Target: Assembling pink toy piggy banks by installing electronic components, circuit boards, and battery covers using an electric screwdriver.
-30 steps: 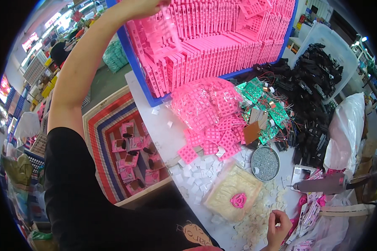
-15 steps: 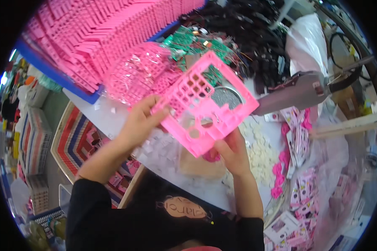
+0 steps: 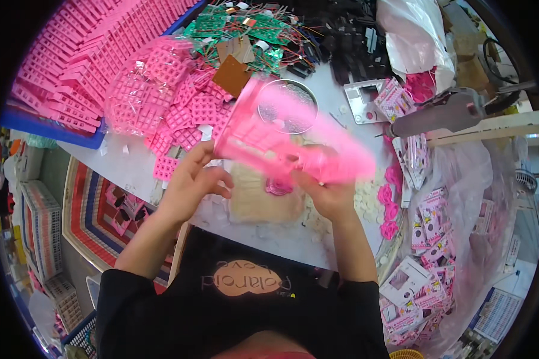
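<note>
A pink plastic casing frame [image 3: 341,158], blurred by motion, is tilted above the worktable. My right hand [image 3: 332,200] grips its lower edge, with the thumb on top. At the casing's left edge is my left hand [image 3: 188,185], its thumb and fingers apart; the fingertips are at or just beside the rim. Beneath the casing lies a tan block [image 3: 251,203] with a dark pink coiled piece [image 3: 278,186] on it. A round tin [image 3: 287,122] of small silvery bits stands behind, partly covered by the blur.
Pink keypads [image 3: 176,110], some bagged, lie left of a brown square plate [image 3: 232,76]. A blue crate [image 3: 54,128] holds stacked pink casings. Green circuit boards [image 3: 212,24] and black parts [image 3: 353,48] pile at the back. A grey power screwdriver [image 3: 437,119] hangs right, above printed packs [image 3: 431,221].
The casing has swung from a broad, face-up view to a blurred tilt. My left hand's grip on its corner has loosened, while my right hand keeps hold. The whole view has shifted.
</note>
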`<act>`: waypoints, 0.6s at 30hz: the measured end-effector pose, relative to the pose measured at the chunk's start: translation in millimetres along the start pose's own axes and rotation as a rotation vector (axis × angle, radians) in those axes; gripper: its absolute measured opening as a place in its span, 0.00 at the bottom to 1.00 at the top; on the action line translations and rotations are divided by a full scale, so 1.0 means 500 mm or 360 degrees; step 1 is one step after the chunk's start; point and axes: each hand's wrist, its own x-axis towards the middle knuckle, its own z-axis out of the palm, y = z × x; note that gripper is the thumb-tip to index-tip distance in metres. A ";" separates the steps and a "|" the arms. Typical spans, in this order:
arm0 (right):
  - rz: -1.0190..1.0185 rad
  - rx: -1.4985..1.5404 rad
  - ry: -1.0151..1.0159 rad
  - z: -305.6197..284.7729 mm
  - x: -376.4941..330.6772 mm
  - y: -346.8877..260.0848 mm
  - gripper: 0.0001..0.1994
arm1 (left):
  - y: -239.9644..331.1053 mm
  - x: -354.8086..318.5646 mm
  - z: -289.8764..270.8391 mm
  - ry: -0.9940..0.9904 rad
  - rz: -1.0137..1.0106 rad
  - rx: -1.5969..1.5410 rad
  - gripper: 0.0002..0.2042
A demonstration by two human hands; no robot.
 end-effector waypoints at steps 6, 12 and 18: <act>-0.0867 -0.1215 -0.0030 -0.037 -0.001 -0.007 0.21 | 0.040 0.011 0.040 -0.0342 -0.0377 -0.0585 0.28; 0.0194 -0.1222 -0.0076 -0.203 -0.141 0.002 0.15 | 0.007 -0.010 -0.024 0.0222 0.0009 0.0007 0.29; 0.0924 -0.1938 0.0760 -0.465 -0.211 -0.012 0.16 | -0.016 0.003 -0.063 0.0354 0.0165 0.0063 0.25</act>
